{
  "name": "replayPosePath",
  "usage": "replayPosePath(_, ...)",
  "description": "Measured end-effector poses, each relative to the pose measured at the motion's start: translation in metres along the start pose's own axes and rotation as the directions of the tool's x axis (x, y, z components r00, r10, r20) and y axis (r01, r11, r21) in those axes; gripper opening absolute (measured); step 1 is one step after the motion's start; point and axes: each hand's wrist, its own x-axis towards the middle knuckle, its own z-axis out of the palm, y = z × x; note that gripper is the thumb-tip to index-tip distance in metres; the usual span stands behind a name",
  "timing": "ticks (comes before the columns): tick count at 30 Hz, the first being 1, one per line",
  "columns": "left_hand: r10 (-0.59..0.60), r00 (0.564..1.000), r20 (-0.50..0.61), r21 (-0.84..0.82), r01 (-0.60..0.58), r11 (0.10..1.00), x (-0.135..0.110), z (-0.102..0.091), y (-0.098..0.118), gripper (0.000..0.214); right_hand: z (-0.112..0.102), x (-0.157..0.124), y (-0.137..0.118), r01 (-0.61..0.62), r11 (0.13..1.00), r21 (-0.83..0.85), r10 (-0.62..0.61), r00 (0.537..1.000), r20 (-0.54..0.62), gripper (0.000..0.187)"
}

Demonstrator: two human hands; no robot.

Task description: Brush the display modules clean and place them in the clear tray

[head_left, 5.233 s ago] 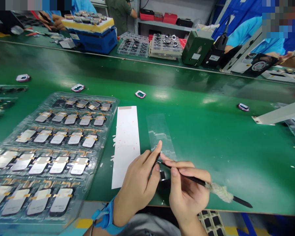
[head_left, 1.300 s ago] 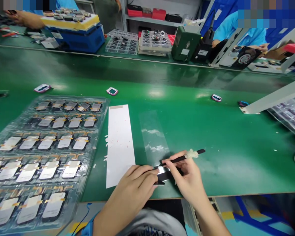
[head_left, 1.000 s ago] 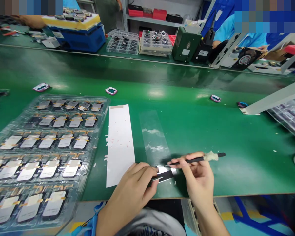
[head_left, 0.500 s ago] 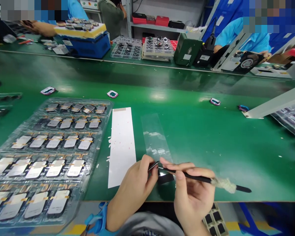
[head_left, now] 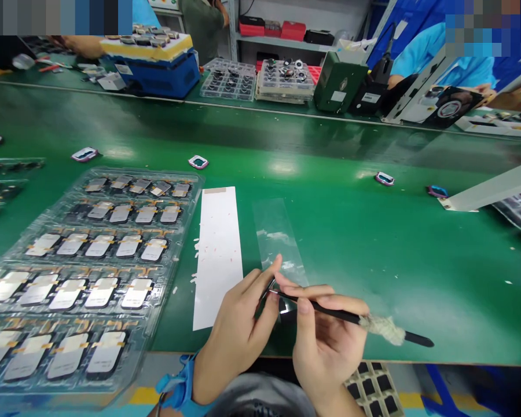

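Recording two bare hands at lower centre of the frame, over a green anti-static work mat (head_left: 373,260). The left hand (head_left: 237,336), with a blue wrist strap (head_left: 178,386), has thumb and fingers closed on a thin black part (head_left: 269,291), which is partly hidden; its exact shape cannot be confirmed. The right hand (head_left: 327,341) pinches a slim black stick (head_left: 325,308) between thumb and fingers. The stick's fibrous white wrap (head_left: 382,329) lies right of the hand, and its fine tip meets the thin black part between the two hands.

A long white paper strip (head_left: 217,258) lies just left of the left hand's fingers. A clear film strip (head_left: 278,234) lies just above the hands. A clear plastic blister tray (head_left: 198,185) holding rows of dark-edged panels with amber tabs (head_left: 128,246) occupies the lower left, well beside the left hand.
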Motion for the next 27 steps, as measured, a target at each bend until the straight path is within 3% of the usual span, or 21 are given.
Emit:
replayPosePath(13,0.005,1.000,0.012,-0.044,-0.005,0.999,-0.0031,-0.0007,-0.0045,0.049,-0.0002,0.0000,0.0072,0.011,1.000,0.011,-0.011,1.000,0.006,0.025)
replayPosePath(27,-0.022,1.000,0.008,0.039,0.022,0.999,-0.0025,-0.0008,-0.0034,0.051,-0.0009,0.0002,0.0081,0.004,1.000,-0.012,-0.004,1.000,-0.001,0.024)
